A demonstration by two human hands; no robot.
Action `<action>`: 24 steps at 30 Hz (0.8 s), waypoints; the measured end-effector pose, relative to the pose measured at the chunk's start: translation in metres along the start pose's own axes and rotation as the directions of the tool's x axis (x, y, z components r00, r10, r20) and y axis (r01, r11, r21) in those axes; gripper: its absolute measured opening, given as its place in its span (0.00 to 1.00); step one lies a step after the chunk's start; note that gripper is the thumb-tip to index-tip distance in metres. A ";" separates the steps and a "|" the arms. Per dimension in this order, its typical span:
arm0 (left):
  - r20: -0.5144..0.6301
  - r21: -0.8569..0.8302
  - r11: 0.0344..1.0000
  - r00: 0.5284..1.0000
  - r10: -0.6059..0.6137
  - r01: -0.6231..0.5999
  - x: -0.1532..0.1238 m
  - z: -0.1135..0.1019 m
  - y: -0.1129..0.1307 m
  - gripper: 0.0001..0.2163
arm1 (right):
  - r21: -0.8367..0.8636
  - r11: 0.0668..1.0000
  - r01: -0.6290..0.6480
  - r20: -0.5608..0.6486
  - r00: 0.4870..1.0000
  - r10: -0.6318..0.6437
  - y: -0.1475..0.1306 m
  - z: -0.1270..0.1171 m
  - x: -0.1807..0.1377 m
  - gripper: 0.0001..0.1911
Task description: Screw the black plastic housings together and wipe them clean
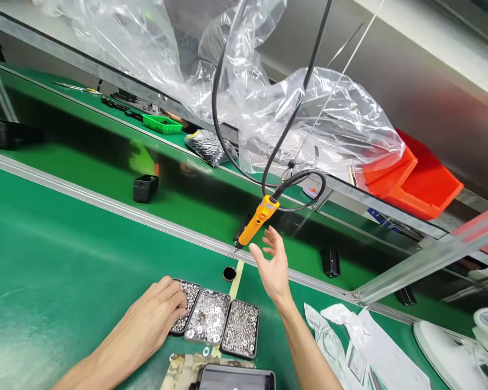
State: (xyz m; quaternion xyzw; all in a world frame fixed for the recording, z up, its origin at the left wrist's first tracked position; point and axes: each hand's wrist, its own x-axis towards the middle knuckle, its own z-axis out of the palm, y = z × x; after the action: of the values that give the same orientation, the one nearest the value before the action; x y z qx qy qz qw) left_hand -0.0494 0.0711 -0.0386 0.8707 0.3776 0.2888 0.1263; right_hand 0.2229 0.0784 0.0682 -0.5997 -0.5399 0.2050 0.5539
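Note:
My left hand (159,307) reaches over the leftmost tray (192,286) of small metal parts. Its fingers are curled down together at the tray, and whatever they pinch is hidden. My right hand (273,265) is open, thumb and fingers apart, just right of a yellow electric screwdriver (258,221) hanging tip-down from a cable; a small gap shows between them. Beside the left tray are a tray of washers (208,317) and a tray of tiny metal fasteners (241,329). At the bottom edge, a dark grey rectangular housing (238,378) lies partly on a patterned cloth (183,371).
A round black cap (229,273) lies behind the trays. White cloths (329,330) and paper (390,346) are to the right, near a white appliance (443,352). Clear plastic bags (309,119) and an orange bin (415,176) occupy the shelf above. A black box (145,188) stands beyond the metal rail.

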 end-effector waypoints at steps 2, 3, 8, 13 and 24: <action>0.016 -0.007 0.999 0.999 -0.036 0.036 -0.001 0.000 0.001 0.15 | 0.053 0.998 0.035 0.033 0.999 -0.037 -0.012 0.016 0.025 0.38; 0.024 -0.013 0.998 0.998 -0.054 0.054 -0.001 -0.001 0.003 0.15 | 0.074 0.996 0.042 0.047 0.998 -0.046 -0.016 0.021 0.033 0.35; 0.046 -0.117 0.979 0.986 -0.162 0.166 0.002 -0.010 0.013 0.13 | 0.067 0.997 0.035 0.032 0.999 -0.038 -0.020 0.018 0.027 0.25; 0.098 -0.458 0.801 0.917 -0.387 0.387 0.005 -0.017 0.029 0.07 | 0.325 0.946 -0.014 0.035 0.999 0.003 -0.035 -0.003 -0.014 0.27; -0.032 -0.652 0.749 0.983 -0.181 0.116 -0.010 -0.012 0.073 0.06 | 0.785 0.617 -0.050 0.100 0.994 -0.047 -0.092 0.001 -0.069 0.09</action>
State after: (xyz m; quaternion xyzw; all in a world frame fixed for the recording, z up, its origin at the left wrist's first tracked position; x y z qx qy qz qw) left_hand -0.0195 0.0141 -0.0014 0.7261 0.3280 0.4307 0.4239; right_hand 0.1607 0.0000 0.1251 -0.2849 -0.4252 0.4538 0.7294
